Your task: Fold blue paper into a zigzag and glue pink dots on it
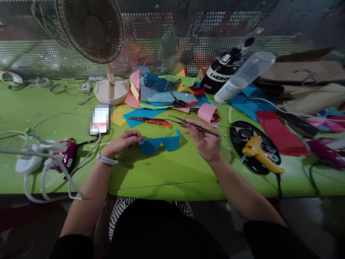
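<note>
A pair of blue paper glasses lies low over the green tabletop in front of me, one arm sticking up at its right end. At its left end, my left hand is closed, thumb and fingers pinching the paper edge. My right hand grips dark metal tweezers, whose tips point left, above and apart from the glasses. Just beyond lie an orange utility knife and a piece of blue paper.
A hot glue gun with a yellow body rests on a black tray at right. A fan, a phone and cables stand left. Behind are decorated blue glasses, scissors, a bottle and coloured paper.
</note>
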A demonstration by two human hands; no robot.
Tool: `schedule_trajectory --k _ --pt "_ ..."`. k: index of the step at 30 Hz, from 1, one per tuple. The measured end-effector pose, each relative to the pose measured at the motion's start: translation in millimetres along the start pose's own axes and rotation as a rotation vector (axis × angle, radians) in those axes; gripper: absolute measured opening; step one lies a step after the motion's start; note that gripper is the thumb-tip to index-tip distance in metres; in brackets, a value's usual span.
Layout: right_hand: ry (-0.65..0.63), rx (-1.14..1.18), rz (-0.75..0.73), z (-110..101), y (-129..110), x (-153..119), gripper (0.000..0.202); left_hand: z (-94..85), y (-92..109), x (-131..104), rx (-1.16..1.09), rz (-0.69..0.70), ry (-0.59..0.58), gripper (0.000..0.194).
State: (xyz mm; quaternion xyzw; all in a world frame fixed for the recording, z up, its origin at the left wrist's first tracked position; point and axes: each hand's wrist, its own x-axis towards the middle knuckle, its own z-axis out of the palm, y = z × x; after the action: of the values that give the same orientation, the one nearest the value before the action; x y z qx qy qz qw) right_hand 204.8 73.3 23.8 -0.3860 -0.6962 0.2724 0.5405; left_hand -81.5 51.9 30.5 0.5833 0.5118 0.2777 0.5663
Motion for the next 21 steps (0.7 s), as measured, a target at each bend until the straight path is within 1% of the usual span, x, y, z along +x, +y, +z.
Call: schedule_trajectory --k 2,6,8,10,12,14,15,17,19,20,21 --pt "-0.071 -0.103 -0.052 -6.7 9.5 5.8 0.024 -2.0 -1.1 -1.1 -0.045 -0.022 0.043 0.023" --pt "-0.359 -0.296 -0.048 -17.1 30.4 5.6 0.026 -4.9 -0.4 -1.8 -0.054 -0.038 0.044 0.021" --pt "-0.479 -0.34 -0.036 -20.1 37.4 0.2 0.032 -5.6 1.2 -1.5 -0.041 -0.025 0.064 0.022" --pt "-0.533 -0.361 -0.043 -24.2 40.1 -5.6 0.042 -6.5 2.0 -0.8 -0.029 -0.017 0.084 0.023" --pt "-0.535 -0.413 -0.054 -34.3 39.4 -10.2 0.05 -8.5 1.0 0.1 -0.017 -0.021 0.092 0.023" --pt "-0.496 -0.528 -0.052 -55.2 37.0 -13.9 0.053 -11.7 -1.2 1.2 -0.004 -0.03 0.089 0.022" --pt "-0.459 -0.609 -0.041 -70.3 35.8 -15.9 0.052 -13.4 -2.3 1.6 0.0 -0.034 0.086 0.021" --pt "-0.371 -0.81 0.014 -108.0 34.3 -21.3 0.049 -16.0 -3.5 2.2 -0.006 -0.034 0.094 0.02" --pt "-0.276 -1.034 0.132 -148.9 34.1 -28.8 0.043 -16.7 -3.0 2.7 -0.028 -0.029 0.111 0.019" --pt "-0.281 -1.132 0.215 -167.5 34.5 -33.1 0.04 -16.2 -2.2 2.8 -0.041 -0.03 0.117 0.019" --pt "-0.322 -1.217 0.311 -183.5 35.1 -37.4 0.036 -15.3 -1.4 2.9 -0.054 -0.036 0.119 0.019"
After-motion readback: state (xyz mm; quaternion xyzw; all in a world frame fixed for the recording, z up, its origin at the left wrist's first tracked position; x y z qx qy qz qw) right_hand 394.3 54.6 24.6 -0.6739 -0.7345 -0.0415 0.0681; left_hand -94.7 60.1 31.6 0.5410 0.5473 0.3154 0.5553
